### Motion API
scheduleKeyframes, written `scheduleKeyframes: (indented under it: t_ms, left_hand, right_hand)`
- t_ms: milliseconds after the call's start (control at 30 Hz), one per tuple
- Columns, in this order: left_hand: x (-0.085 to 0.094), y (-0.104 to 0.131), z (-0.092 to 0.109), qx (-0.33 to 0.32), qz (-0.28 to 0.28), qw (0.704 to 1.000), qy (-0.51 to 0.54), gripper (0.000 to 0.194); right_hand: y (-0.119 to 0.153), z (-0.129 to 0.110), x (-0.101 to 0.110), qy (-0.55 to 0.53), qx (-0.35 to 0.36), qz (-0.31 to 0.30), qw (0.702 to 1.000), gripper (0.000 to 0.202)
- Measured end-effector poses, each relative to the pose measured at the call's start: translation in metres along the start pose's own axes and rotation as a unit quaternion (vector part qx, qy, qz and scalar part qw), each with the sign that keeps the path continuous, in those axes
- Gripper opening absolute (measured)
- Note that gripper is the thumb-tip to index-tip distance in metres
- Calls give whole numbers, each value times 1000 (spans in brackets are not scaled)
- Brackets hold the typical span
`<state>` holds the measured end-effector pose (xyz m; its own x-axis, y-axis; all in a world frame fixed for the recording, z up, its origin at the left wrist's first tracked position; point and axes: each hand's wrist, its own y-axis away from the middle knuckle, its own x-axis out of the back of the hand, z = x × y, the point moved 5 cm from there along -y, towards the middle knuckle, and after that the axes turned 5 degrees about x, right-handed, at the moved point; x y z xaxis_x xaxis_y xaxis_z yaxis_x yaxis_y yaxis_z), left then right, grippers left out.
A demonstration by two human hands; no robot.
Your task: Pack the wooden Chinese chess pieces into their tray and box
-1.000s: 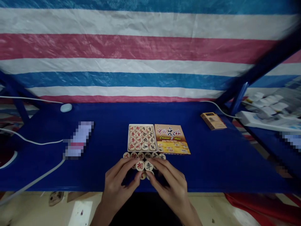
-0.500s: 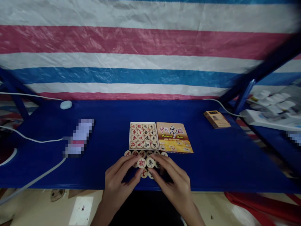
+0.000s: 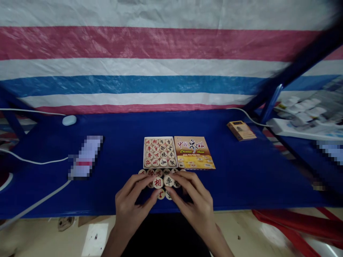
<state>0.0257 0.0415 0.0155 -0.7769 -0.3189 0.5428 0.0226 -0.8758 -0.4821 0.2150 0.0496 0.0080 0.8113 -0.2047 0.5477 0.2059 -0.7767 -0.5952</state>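
Observation:
Between the thumb and fingers of my left hand point(image 3: 134, 196) is a round Chinese chess piece with a red character point(image 3: 158, 182). My right hand point(image 3: 193, 196) pinches a piece with a black character point(image 3: 168, 181), side by side with the red one. Both are held above other loose pieces point(image 3: 158, 172) on the blue table, partly hidden by my fingers. Just beyond them an open white box point(image 3: 145, 152) holds rows of red and black pieces. Its printed lid point(image 3: 194, 152), marked "Chinese chess", lies against the box's right side.
A blurred-out phone point(image 3: 87, 157) with a cable lies to the left, and a small pale blue case point(image 3: 69, 120) behind it. At right are a brown-yellow small box point(image 3: 241, 130) and a white power strip point(image 3: 286, 129) with plugs. A striped tarp point(image 3: 160, 43) hangs behind the table point(image 3: 249, 171).
The whole view has shifted slightly, so the table items appear a little further left and mostly higher. Both hands keep the same pieces pinched in the same pose.

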Motion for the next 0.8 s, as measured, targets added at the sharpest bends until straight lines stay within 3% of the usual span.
scheduleKeyframes:
  t_ms: [67,167,300,467,800]
  left_hand:
    - [5,1,1,-1,21,1000,-8,30]
    - [13,9,4,-33,39,997,-55,29]
    - [17,30,4,-109,18,986,-126,32]
    - [12,44,-4,-93,-11,982,-162,37]
    - [9,39,-6,-82,-6,984,-160,32]
  right_hand:
    - [4,0,6,20,-7,16,1000,36]
    - [15,-1,16,59,25,-9,998,37]
    - [35,6,26,100,66,-55,991,40]
    - [45,14,23,114,74,-79,988,40]
    - [42,14,19,118,77,-71,987,39]
